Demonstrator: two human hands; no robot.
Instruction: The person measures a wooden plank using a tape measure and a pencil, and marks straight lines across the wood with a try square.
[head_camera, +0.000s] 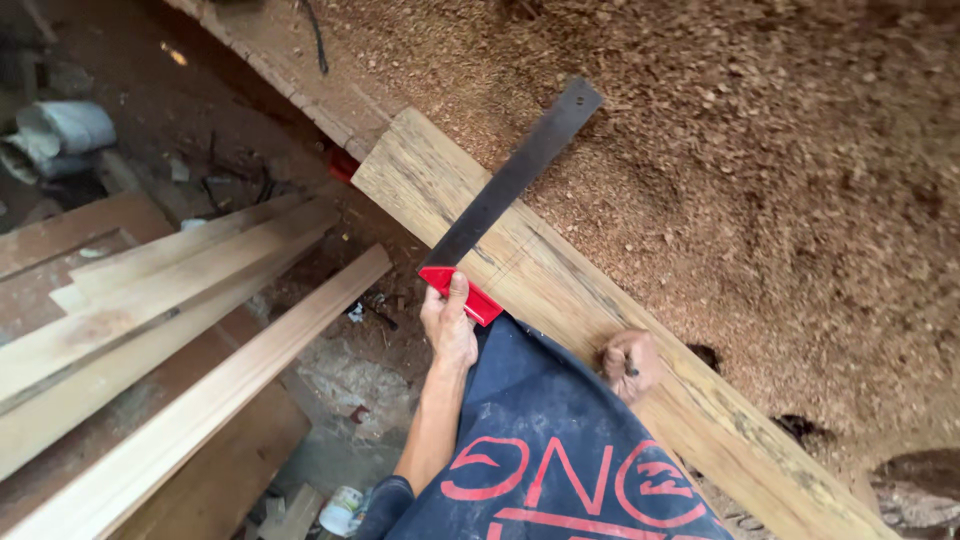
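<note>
Left hand (449, 325): fingers together, pressing the try square (497, 205) red stock against the plank (560, 290) near edge.
Blade: crosses the plank, pointing away.
Right hand (630, 364): closed on a pencil (631, 369), resting on the plank, right of the blade.

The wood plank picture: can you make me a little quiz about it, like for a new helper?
1. True or false: the left hand presses the red handle of the square against the plank.
2. What covers the bench top beside the plank? A) water B) sawdust C) paint
3. Fill in: the right hand rests on the plank and holds a thin, dark ____.

Key: 1 true; 2 B; 3 pencil, as far as the picture shows, since most of it is hidden in the fist.
</note>
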